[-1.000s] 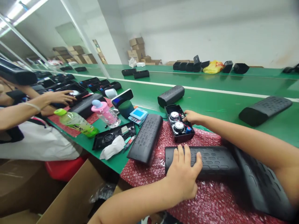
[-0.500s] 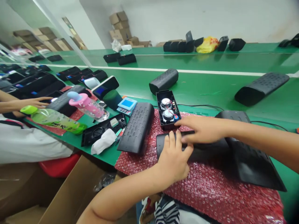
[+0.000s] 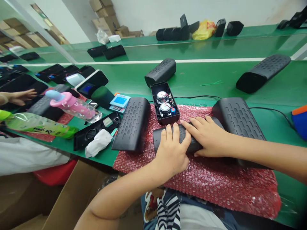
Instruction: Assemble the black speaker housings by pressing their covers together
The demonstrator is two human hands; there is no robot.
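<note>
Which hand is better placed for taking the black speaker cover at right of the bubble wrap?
Probably the right hand: its fingers rest on the black speaker tube right beside that cover, while the left hand sits farther away.

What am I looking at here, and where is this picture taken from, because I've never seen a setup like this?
There is no machine here, just a person working with bare hands. The picture comes from a camera worn on their head, looking down. Their left hand and right hand both rest on a black speaker casing lying on red bubble wrap. Nearby sit an open speaker case showing two round drivers and a perforated black speaker shell. All this is on a green workbench. At far left is a co-worker's hand.
</note>
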